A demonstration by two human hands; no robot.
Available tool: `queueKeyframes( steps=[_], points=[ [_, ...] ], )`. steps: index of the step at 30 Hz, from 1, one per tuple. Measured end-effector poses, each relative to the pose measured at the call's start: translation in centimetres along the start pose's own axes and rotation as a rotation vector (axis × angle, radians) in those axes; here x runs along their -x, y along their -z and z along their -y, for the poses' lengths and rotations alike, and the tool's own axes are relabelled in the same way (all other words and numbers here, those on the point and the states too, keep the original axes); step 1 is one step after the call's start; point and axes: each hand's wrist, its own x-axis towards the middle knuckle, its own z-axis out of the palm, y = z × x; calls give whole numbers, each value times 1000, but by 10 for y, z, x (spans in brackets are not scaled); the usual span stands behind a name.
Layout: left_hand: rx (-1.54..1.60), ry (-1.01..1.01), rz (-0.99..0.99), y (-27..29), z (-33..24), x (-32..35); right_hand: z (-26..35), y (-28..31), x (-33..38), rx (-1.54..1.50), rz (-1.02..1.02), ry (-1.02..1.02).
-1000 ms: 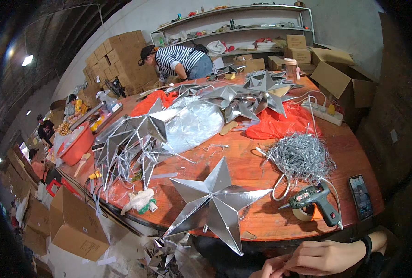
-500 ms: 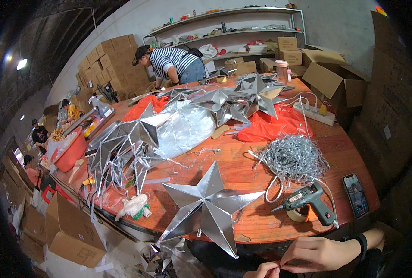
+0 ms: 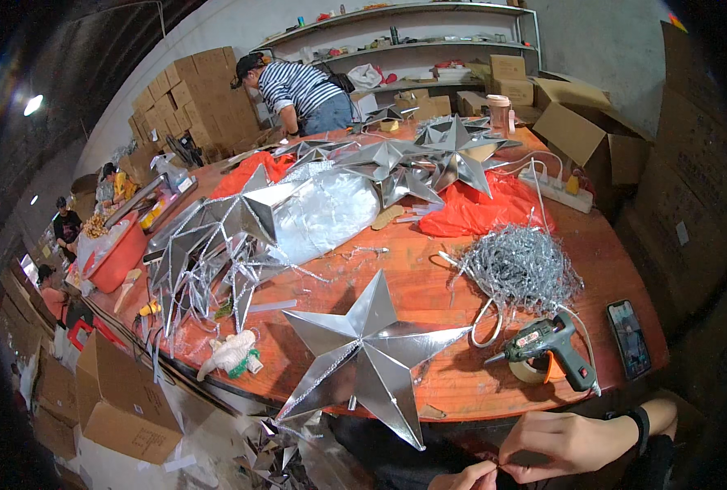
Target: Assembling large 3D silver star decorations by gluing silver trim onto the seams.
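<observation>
At the lower edge, my left hand (image 3: pixel 466 477) and my right hand (image 3: pixel 566 443) meet with fingertips pinched together. Whatever they hold between them is too small to make out. A dark band circles my right wrist. Just left of my hands, a large silver five-pointed star (image 3: pixel 373 341) lies at the table's front edge, with glittery trim along one ridge and a point overhanging. Above my right hand rests a dark green glue gun (image 3: pixel 556 353) by a roll of tape (image 3: pixel 529 371). Behind it sits a tangled heap of silver tinsel (image 3: pixel 520 269).
On the wooden table (image 3: pixel 412 273) are more silver stars (image 3: pixel 253 214), clear plastic (image 3: pixel 328 216), red bags (image 3: pixel 470 209), a power strip (image 3: pixel 561 194) and a phone (image 3: pixel 628 340). A glove (image 3: pixel 231 354) lies front left. Cardboard boxes (image 3: pixel 122 400) flank the table; a co-worker (image 3: pixel 306 96) bends over its far end.
The view has shifted slightly. My hands stay pinched together in nearly the same place. The far co-worker's head and arm have moved a little; the things on the table lie as before.
</observation>
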Motion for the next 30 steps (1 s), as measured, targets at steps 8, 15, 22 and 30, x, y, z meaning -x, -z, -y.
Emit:
queueKeyframes(
  steps=[8,15,22,30],
  points=[
    [48,21,23,7,-1,5,6,-4,-4,38,7,-6],
    [16,-14,-15,11,2,-1,-2,-6,-10,-16,40,62],
    [64,55,-25,12,0,3,2,-7,-14,-29,64,51],
    [-15,12,-248,2,8,9,1,-11,-14,-80,9,32]
  ],
)
